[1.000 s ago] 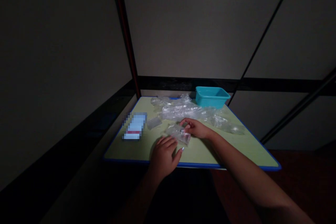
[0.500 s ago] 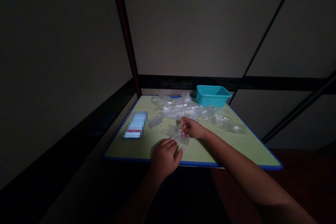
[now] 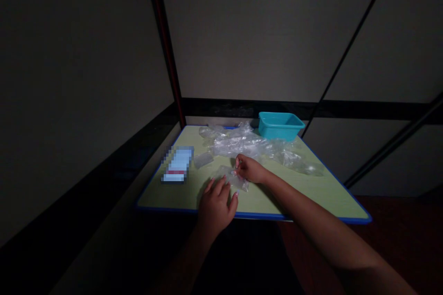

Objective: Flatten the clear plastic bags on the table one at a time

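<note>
A small clear plastic bag (image 3: 224, 175) lies flat on the table in front of me. My left hand (image 3: 216, 200) rests at its near left edge, fingers spread, the fingertips at the plastic. Over the bag's far right side is my right hand (image 3: 248, 169), its thumb and fingers pinched together. What sits in that pinch is too small and dim to make out. Close by on the left lies a flat, greyish clear piece (image 3: 204, 160), untouched by either hand.
Crumpled clear plastic (image 3: 238, 142) spreads across the far half of the green table (image 3: 166, 198), which has a blue edge. A turquoise bin (image 3: 278, 128) stands at the back right. On the left lies a phone-like, pixelated rectangle (image 3: 179, 163). Walls rise behind and to the left.
My left hand has spread its fingers and reached slightly forward. My right hand has shifted a little to the left over the bag, still pinched.
</note>
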Demonstrator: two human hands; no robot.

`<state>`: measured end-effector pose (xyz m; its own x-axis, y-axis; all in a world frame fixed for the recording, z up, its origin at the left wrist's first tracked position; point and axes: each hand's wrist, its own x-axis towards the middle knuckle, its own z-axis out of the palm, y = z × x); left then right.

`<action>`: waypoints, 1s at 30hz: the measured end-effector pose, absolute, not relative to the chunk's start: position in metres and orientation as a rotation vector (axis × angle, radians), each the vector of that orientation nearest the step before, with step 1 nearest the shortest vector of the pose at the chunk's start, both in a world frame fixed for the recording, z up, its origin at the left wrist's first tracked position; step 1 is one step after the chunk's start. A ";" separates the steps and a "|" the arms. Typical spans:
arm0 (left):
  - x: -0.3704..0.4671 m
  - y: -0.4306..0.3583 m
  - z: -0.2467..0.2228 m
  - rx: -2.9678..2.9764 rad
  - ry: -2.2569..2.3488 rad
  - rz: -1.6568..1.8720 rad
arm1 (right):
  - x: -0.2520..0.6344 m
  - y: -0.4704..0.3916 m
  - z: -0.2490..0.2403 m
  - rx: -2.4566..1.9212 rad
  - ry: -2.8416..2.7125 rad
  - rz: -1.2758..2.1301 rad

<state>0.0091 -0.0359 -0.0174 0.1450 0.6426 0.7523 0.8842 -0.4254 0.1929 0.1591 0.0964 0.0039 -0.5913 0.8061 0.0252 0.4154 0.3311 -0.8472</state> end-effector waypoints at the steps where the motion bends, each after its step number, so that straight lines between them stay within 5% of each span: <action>1: 0.009 -0.036 -0.018 -2.117 -1.475 -1.166 | 0.158 0.096 0.004 -1.086 -2.159 1.158; 30: 0.010 -0.037 -0.014 -2.179 -1.575 -1.113 | 0.162 0.099 0.000 -0.915 -2.018 1.195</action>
<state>0.0100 -0.0374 -0.0138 0.1329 0.7121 0.6894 0.8877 -0.3949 0.2368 0.1621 0.0989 -0.0005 -0.5722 0.8051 0.1562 0.2500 0.3526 -0.9017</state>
